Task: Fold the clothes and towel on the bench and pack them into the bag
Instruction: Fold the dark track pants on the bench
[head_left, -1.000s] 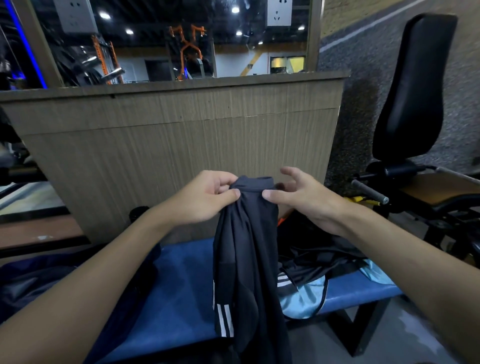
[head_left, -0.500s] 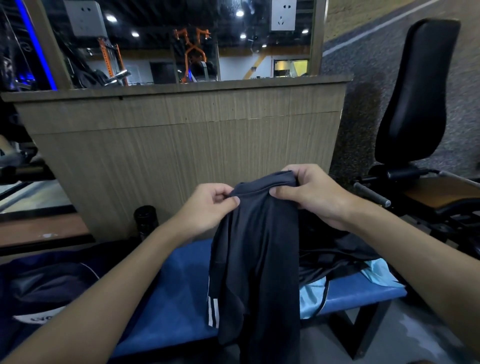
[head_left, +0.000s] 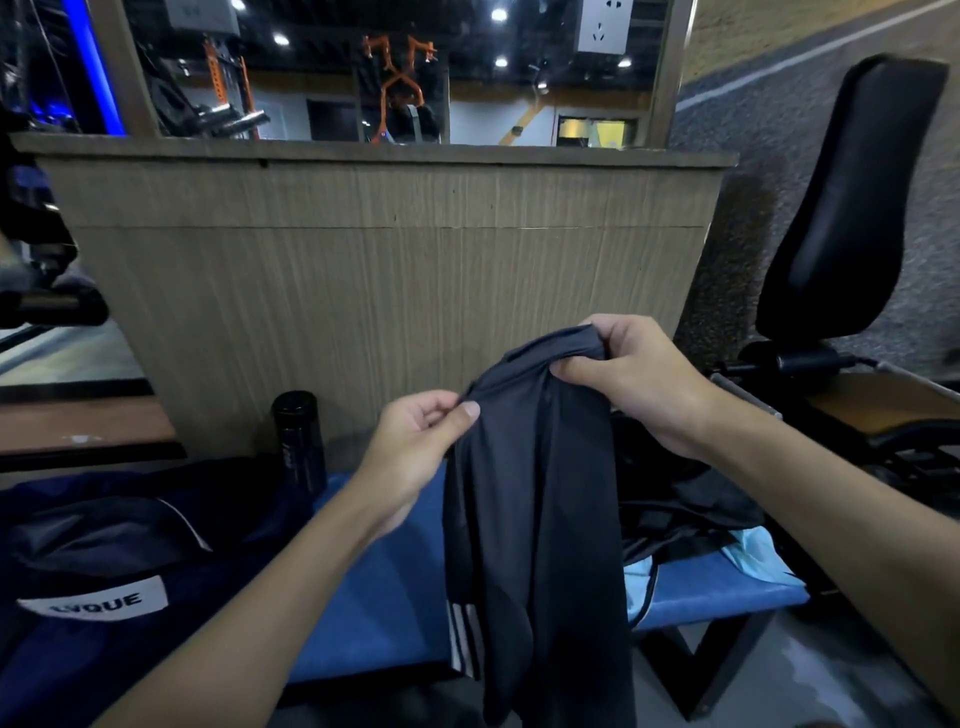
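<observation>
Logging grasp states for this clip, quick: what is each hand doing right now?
Left hand: pinches the top edge of the dark garment.
Right hand: grips the same edge, fingers curled over it.

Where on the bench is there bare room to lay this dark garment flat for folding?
The bare blue bench top between the navy bag on the left and the hanging dark garment, in front of the black bottle. The right end is crowded: a heap of dark clothes and a light blue cloth cover most of it.
</observation>
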